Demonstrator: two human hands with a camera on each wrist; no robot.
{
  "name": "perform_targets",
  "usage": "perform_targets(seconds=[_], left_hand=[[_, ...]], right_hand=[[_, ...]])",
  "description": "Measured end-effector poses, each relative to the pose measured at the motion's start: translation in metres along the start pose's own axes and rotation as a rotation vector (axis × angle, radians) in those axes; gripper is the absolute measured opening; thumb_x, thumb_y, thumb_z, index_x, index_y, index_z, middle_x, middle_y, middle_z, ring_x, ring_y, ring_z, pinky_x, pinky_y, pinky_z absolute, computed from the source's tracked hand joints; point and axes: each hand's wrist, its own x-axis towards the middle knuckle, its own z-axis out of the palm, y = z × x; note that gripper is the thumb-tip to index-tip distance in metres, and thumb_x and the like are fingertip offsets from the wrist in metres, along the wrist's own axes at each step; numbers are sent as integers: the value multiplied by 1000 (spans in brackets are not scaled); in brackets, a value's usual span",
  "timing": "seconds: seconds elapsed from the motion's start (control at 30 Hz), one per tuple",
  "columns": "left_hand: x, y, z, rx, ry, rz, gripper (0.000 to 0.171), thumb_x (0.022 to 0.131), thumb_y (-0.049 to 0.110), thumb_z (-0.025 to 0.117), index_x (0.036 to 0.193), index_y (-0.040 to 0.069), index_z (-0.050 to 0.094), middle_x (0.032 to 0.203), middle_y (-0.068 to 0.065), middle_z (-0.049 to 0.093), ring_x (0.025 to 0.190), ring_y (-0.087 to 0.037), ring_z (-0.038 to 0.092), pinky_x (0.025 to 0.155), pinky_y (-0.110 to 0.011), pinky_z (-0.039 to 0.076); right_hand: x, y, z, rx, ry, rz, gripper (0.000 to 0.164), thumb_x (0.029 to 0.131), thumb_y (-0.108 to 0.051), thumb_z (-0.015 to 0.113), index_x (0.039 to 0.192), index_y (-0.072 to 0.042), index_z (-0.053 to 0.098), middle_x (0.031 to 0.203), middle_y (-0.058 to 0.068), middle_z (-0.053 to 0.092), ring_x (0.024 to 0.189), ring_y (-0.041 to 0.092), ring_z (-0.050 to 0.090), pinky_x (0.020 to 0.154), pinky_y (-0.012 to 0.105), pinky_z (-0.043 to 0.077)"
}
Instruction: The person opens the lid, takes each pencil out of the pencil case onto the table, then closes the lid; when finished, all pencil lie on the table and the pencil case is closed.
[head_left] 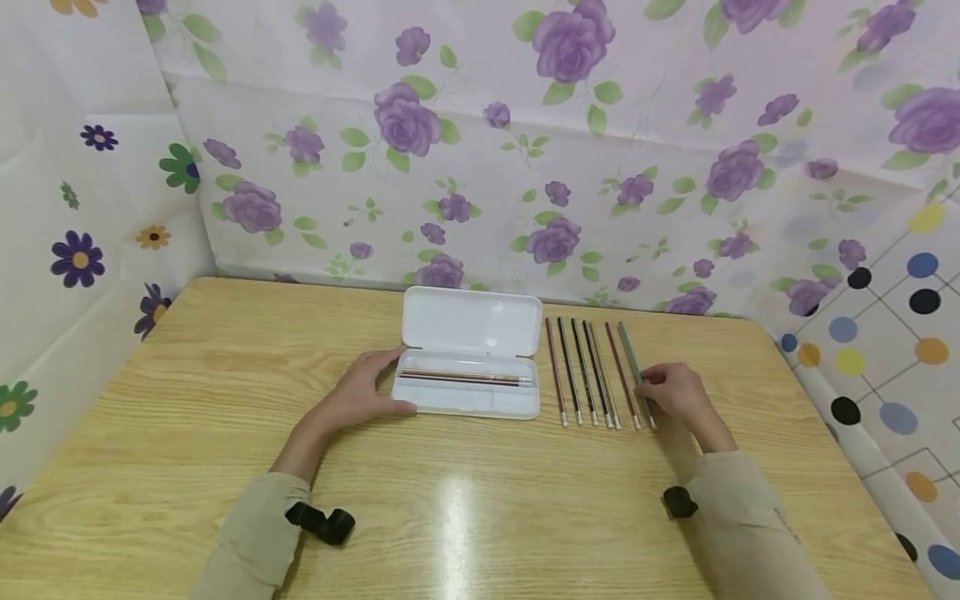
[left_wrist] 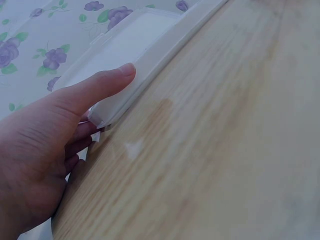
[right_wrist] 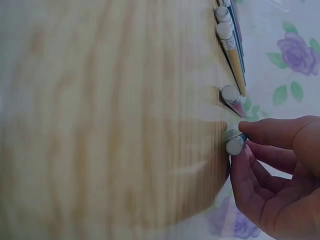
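Observation:
A white pencil case [head_left: 450,405] lies with its lid raised on the table, and a few pencils [head_left: 465,377] lie lengthwise inside it. My left hand [head_left: 358,390] holds the case's left end, thumb along the front side and fingers toward the back; the left wrist view shows the thumb [left_wrist: 107,86] against the white wall. To the right of the case, several pencils lie side by side, white eraser ends toward me. At the right end of that row, my right hand [head_left: 677,393] pinches a teal pencil [head_left: 628,350] between thumb and fingers, near its eraser end [right_wrist: 235,145].
Beside the teal pencil lies a reddish pencil [head_left: 622,371], with dark and tan pencils further left. Behind the wooden table [head_left: 465,500] hangs a flowered sheet [head_left: 480,183]. A dotted sheet [head_left: 892,383] borders the right side.

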Motion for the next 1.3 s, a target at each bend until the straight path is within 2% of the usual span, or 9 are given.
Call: perform_targets(seconds=[0.1, 0.23, 0.33, 0.53, 0.77, 0.93, 1.13, 1.3], left_hand=[[0, 0, 0, 1, -2, -2, 100, 72, 45, 83, 150, 8, 34, 148, -18, 37, 137, -38, 25, 108, -60, 22], [0, 0, 0, -5, 2, -5, 99, 72, 44, 84, 150, 8, 35, 148, -18, 37, 137, -38, 25, 108, -60, 21], [0, 0, 0, -4, 3, -4, 99, 72, 44, 84, 150, 8, 35, 148, -18, 37, 137, -38, 25, 108, -60, 21], [-1, 0, 1, 8, 0, -6, 99, 72, 45, 83, 150, 8, 34, 147, -18, 37, 136, -38, 26, 108, -59, 23], [-2, 1, 0, 5, 4, -6, 100, 72, 45, 83, 150, 7, 34, 147, -18, 38, 136, -37, 27, 108, -58, 24], [-2, 2, 1, 11, 4, -4, 100, 72, 45, 83, 150, 7, 34, 147, -18, 38, 135, -37, 27, 108, -58, 24], [-1, 1, 0, 14, 1, -11, 100, 72, 46, 83, 151, 8, 34, 147, -18, 37, 136, -37, 26, 108, -59, 23], [-1, 0, 1, 8, -3, -11, 100, 72, 45, 83, 151, 8, 34, 147, -18, 37, 136, -37, 26, 108, -59, 23]], right_hand=[[2, 0, 1, -9, 6, -1, 39, 93, -9, 63, 121, 17, 55, 103, 24, 63, 79, 23, 65, 66, 32, 56], [4, -2, 3, -74, 27, -27, 37, 91, -11, 65, 116, 15, 58, 99, 23, 64, 79, 26, 63, 66, 34, 54], [5, -4, 4, -112, 33, -36, 37, 92, -12, 65, 116, 15, 58, 101, 25, 64, 82, 29, 63, 68, 37, 53], [4, -7, 2, -118, 17, -39, 39, 95, -14, 61, 120, 15, 56, 108, 30, 63, 80, 28, 66, 68, 38, 54], [3, -21, -1, -159, 47, -86, 40, 97, -15, 57, 123, 14, 54, 113, 32, 60, 94, 40, 62, 78, 49, 52], [4, -41, 4, -179, 62, -196, 38, 96, -11, 58, 126, 12, 55, 110, 28, 63, 100, 42, 60, 78, 49, 53], [8, -68, 20, -198, -18, -370, 33, 95, -8, 61, 123, 10, 60, 101, 17, 67, 95, 33, 62, 80, 47, 52], [11, -92, 39, -182, -60, -456, 27, 94, -8, 62, 118, 5, 65, 102, 12, 68, 95, 28, 63, 81, 44, 52]])
